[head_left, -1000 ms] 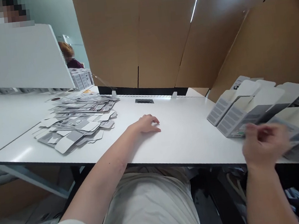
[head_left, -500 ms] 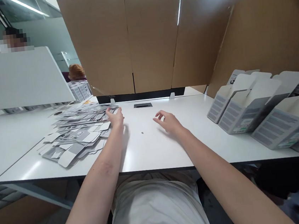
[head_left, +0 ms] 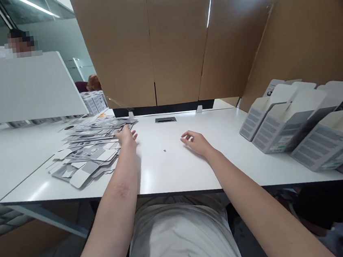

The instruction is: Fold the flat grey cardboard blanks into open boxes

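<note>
Along the left side of the bench (head_left: pixel 170 173), a loose pile of flattened cartons (head_left: pixel 90 154) lies in overlapping, uneven layers, with flaps and corners poking out at several angles. The left hand (head_left: pixel 126 135) is at the right edge of this pile, its fingers loosely parted and nothing visibly pinched; whether the skin touches the top layers I cannot tell. The right hand (head_left: pixel 195 141) is over the middle of the bench, well apart from the pile, fingers gently curled with a gap between thumb and forefinger, holding nothing.

Each piece looks like thin printed card, so it should be very light, fairly stiff across its panels and readily bent at its creases. The smooth faces will probably slide over each other, and lifting 1 piece could drag its neighbours along or topple the stack. A projecting edge on the right side seems the best hold, thumb above and fingertips below, on a broad panel rather than a narrow flap, which might fold or tear. Pressing hard could dent the card.

On the far right, boxes (head_left: pixel 279 133) with similar grey print stand upright with their top flaps raised, beside a brown cardboard screen (head_left: pixel 126 47).
</note>
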### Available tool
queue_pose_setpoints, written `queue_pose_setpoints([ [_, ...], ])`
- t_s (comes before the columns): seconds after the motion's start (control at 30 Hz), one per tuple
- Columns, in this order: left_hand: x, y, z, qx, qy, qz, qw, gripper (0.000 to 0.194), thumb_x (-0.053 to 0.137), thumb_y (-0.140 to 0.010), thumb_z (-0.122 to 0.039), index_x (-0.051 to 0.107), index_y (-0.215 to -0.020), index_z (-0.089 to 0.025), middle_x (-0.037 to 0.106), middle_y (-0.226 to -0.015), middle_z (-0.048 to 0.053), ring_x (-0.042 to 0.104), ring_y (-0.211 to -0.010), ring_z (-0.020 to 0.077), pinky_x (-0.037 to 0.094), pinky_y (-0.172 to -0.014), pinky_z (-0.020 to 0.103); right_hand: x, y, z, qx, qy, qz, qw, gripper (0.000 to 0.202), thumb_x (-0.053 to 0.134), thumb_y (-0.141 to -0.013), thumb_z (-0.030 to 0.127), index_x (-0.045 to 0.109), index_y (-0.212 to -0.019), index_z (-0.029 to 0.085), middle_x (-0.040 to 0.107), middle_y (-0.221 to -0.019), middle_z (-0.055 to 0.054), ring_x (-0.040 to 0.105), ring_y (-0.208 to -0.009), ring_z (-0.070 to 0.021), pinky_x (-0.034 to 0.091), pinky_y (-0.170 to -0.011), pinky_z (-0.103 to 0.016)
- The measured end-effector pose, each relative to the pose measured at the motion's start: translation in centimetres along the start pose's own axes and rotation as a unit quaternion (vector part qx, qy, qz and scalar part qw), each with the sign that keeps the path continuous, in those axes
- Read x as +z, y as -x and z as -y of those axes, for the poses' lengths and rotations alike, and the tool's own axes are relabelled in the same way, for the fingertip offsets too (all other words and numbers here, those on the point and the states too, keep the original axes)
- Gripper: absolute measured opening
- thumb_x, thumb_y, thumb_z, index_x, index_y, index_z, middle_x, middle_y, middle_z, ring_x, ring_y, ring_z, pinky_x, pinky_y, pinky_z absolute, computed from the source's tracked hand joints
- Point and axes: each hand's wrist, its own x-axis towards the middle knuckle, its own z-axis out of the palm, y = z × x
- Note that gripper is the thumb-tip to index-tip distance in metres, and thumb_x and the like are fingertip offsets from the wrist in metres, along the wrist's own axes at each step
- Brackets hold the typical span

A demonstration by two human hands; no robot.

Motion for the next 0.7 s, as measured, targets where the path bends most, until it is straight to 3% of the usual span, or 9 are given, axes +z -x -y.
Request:
queue_pose_setpoints([
  [0.13,-0.4,-0.5,-0.5,-0.037,0.037,-0.035,0.998,0.032,0.072,-0.106,-0.027,0.061,-0.136,-0.026,0.068,-0.128,0.009,0.077,-0.089,0.0166,0.062,-0.067,0.024,0.0,0.0,0.5,0.018,0.002,0.007,1.0,0.03,0.079,-0.101,0.056,0.083,-0.113,0.029,0.08,-0.11,-0.004,0.064,-0.086,-0.0224,0.056,-0.086,-0.041],
  [0.33,-0.5,0.0,-0.7,-0.044,0.054,-0.041,0.997,0.032,0.075,-0.103,-0.022,0.064,-0.134,-0.026,0.069,-0.121,0.009,0.075,-0.089,0.0171,0.057,-0.06,0.02,0.0,0.0,1.0,0.022,0.01,0.011,1.0,0.024,0.078,-0.104,0.05,0.083,-0.114,0.029,0.08,-0.11,-0.004,0.065,-0.088,-0.0223,0.055,-0.086,-0.04],
  [0.47,0.2,1.1,-0.5,-0.043,0.064,-0.006,0.997,0.036,0.079,-0.099,-0.02,0.065,-0.131,-0.026,0.072,-0.129,0.009,0.077,-0.094,0.0178,0.066,-0.072,0.026,0.2,0.1,0.6,0.018,0.006,0.01,1.0,0.03,0.075,-0.106,0.056,0.084,-0.115,0.029,0.079,-0.115,-0.005,0.065,-0.088,-0.0228,0.055,-0.085,-0.04],
  [0.6,-0.1,0.0,-2.9,0.052,0.012,0.032,0.998,0.026,0.079,-0.1,-0.028,0.069,-0.124,-0.026,0.075,-0.126,0.006,0.077,-0.098,0.0183,0.067,-0.084,0.03,0.3,0.1,0.1,0.004,0.009,0.005,1.0,0.032,0.072,-0.106,0.058,0.084,-0.115,0.029,0.079,-0.111,-0.005,0.065,-0.087,-0.0231,0.055,-0.083,-0.039],
  [0.7,-3.6,-3.2,-6.4,0.159,-0.156,0.015,0.975,0.016,0.079,-0.097,-0.029,0.074,-0.111,-0.022,0.078,-0.108,0.006,0.077,-0.101,0.0239,0.066,-0.094,0.036,0.4,0.0,0.0,0.004,0.011,0.005,1.0,0.032,0.072,-0.106,0.058,0.084,-0.115,0.03,0.08,-0.112,-0.005,0.065,-0.087,-0.0232,0.056,-0.083,-0.039],
])
